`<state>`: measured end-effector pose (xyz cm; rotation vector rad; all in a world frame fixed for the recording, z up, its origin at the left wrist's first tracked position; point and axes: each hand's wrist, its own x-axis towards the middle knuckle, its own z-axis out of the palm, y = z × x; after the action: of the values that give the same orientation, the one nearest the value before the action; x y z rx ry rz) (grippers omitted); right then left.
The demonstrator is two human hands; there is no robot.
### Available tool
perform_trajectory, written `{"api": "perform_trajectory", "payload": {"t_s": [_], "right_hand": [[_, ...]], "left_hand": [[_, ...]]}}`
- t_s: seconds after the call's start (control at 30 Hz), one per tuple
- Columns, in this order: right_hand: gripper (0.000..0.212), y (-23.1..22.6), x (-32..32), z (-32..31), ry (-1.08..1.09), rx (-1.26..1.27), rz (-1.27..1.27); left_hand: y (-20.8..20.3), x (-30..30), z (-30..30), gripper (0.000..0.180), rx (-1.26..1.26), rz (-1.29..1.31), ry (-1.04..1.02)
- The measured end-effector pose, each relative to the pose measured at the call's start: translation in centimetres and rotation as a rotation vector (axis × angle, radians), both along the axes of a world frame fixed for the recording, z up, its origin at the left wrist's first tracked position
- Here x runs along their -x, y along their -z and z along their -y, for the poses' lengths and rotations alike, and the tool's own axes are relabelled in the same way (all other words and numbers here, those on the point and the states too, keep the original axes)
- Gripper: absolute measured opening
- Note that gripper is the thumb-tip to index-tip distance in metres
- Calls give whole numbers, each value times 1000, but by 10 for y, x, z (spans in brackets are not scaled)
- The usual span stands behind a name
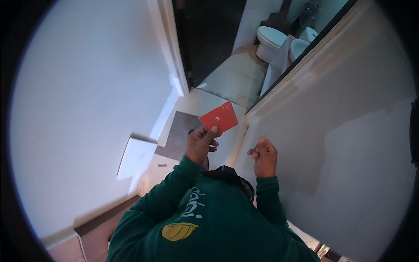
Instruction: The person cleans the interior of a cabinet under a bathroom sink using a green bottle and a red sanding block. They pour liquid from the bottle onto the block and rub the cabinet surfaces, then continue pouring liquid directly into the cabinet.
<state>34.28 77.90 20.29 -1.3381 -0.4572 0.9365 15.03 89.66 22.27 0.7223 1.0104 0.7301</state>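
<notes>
My left hand point(201, 144) pinches a flat red card point(219, 117) by its lower edge, thumb on top and fingers beneath. The card is tilted, with a small white mark in its middle and pale scuffs along its upper edge. Off to the right, my right hand point(265, 159) is held up beside the wall and apart from the card. Its fingers are loosely bent and spread a little, one fingertip is blurred, and nothing shows between them.
Ahead, a dark door point(209, 39) stands open on a bathroom with a white toilet point(269, 41) and a washbasin point(298, 49). Walls close in on both sides. A grey mat point(176, 133) lies on the floor, and a white panel point(137, 157) juts out at the left wall.
</notes>
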Motion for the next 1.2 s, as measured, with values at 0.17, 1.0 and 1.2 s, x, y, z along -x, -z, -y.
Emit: {"api": "perform_trajectory", "payload": {"t_s": [0.17, 1.0, 1.2], "right_hand": [[30, 24, -37, -60, 64, 59, 121], [27, 31, -336, -427, 805, 219, 442], [31, 37, -454, -486, 889, -41, -22]], "left_hand": [[25, -58, -98, 29, -179, -106, 129], [-53, -474, -561, 41, -957, -134, 842], [-76, -601, -670, 36, -929, -93, 603]]}}
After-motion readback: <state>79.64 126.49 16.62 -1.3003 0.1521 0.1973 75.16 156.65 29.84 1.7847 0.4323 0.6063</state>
